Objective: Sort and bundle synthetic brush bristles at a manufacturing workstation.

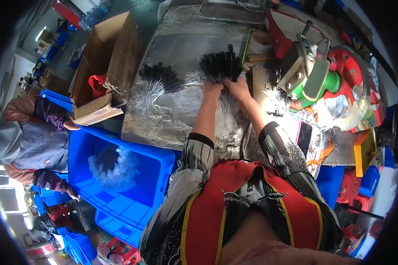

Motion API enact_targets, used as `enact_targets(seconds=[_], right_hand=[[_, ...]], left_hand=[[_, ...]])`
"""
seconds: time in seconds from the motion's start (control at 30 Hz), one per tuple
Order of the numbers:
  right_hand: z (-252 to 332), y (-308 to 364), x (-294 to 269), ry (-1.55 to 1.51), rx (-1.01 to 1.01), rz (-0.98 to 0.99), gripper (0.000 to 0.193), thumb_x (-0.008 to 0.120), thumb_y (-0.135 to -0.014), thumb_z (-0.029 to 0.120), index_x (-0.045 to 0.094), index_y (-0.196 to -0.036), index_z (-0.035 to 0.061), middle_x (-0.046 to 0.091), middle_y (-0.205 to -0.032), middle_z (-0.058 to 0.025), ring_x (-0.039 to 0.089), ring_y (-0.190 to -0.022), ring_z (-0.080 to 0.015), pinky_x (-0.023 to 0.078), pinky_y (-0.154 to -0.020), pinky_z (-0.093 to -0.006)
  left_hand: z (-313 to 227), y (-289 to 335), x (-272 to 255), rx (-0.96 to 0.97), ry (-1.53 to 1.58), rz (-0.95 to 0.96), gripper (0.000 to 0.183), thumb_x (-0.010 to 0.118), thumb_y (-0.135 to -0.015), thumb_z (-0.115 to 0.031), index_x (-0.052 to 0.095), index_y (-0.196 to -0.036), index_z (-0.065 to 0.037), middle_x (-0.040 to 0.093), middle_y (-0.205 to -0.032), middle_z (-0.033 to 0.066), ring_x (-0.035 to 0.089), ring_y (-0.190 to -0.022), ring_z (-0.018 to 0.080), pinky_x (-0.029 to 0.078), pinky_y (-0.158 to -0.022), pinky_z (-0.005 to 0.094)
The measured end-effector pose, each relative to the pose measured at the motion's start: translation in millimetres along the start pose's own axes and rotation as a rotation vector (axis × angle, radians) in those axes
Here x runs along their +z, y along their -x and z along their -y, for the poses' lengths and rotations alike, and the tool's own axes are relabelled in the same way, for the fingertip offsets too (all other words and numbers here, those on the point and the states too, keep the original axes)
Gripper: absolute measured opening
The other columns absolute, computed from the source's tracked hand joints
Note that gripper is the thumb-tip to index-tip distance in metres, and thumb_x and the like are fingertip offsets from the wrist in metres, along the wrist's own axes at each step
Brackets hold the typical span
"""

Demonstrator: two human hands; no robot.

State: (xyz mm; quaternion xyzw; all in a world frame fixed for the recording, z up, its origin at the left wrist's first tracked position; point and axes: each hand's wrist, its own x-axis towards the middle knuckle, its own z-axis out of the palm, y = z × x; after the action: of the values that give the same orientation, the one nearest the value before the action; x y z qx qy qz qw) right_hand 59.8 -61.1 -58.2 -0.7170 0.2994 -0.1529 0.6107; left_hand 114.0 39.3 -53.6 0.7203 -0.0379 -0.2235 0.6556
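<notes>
Both of my hands are closed around one bundle of thin wire brushes with black bristle heads (221,65), at the far middle of the metal-topped table (177,121). My left hand (211,90) grips the left side of the bundle, just below the bristles. From the right, my right hand (238,88) presses against the same bundle, its thumb near the left one. Pale wire stems hang down between my wrists. Left of my hands a second pile of black-bristled wire brushes (157,84) lies fanned out, stems toward me.
A green and red machine (316,79) stands at the right, with a phone (304,138) nearer me. At left are an open cardboard box (90,57) and a blue crate (124,198) holding a pale bristly bundle (112,168). Another person's hand (72,125) is by the crate.
</notes>
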Motion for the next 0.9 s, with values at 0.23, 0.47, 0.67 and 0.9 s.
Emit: enact_targets(seconds=[0.23, 0.47, 0.67, 0.9], right_hand=[[34, 43, -6, -0.429, 0.126, 0.151, 0.021, 0.058, -0.076, 0.008, 0.058, -0.095, -0.0009, 0.062, -0.083, -0.0076, 0.059, -0.071, -0.0152, 0.048, -0.064, -0.0269], [40, 65, -19, -0.612, 0.109, 0.212, 0.016, 0.053, -0.072, -0.002, 0.055, -0.088, -0.0050, 0.060, -0.078, -0.0108, 0.060, -0.069, -0.0181, 0.049, -0.059, -0.0286], [37, 70, -26, -0.641, 0.201, 0.117, 0.017, 0.056, -0.072, 0.003, 0.054, -0.088, -0.0042, 0.059, -0.079, -0.0113, 0.059, -0.063, -0.0174, 0.048, -0.054, -0.0282], [-6, 60, -15, -0.222, 0.242, 0.078, 0.022, 0.060, -0.073, 0.012, 0.050, -0.085, -0.0039, 0.055, -0.078, -0.0096, 0.051, -0.069, -0.0162, 0.041, -0.059, -0.0312]], left_hand=[[0, 28, -15, -0.201, 0.708, 0.266, 0.022, 0.051, -0.073, 0.005, 0.054, -0.094, 0.002, 0.059, -0.089, 0.0120, 0.060, -0.077, 0.0227, 0.050, -0.067, 0.0343], [5, 50, -14, -0.210, 0.907, 0.491, 0.021, 0.055, -0.079, -0.006, 0.056, -0.099, 0.000, 0.060, -0.093, 0.0098, 0.059, -0.083, 0.0211, 0.048, -0.074, 0.0333], [-20, 59, -20, -0.032, -0.041, 0.301, 0.052, 0.061, -0.075, -0.045, 0.057, -0.102, -0.001, 0.061, -0.090, 0.0072, 0.056, -0.076, 0.0143, 0.043, -0.067, 0.0274], [-32, 3, -106, 0.532, -0.497, -0.236, 0.021, 0.061, -0.073, -0.023, 0.066, -0.080, -0.004, 0.064, -0.069, 0.0054, 0.057, -0.060, 0.0127, 0.045, -0.058, 0.0270]])
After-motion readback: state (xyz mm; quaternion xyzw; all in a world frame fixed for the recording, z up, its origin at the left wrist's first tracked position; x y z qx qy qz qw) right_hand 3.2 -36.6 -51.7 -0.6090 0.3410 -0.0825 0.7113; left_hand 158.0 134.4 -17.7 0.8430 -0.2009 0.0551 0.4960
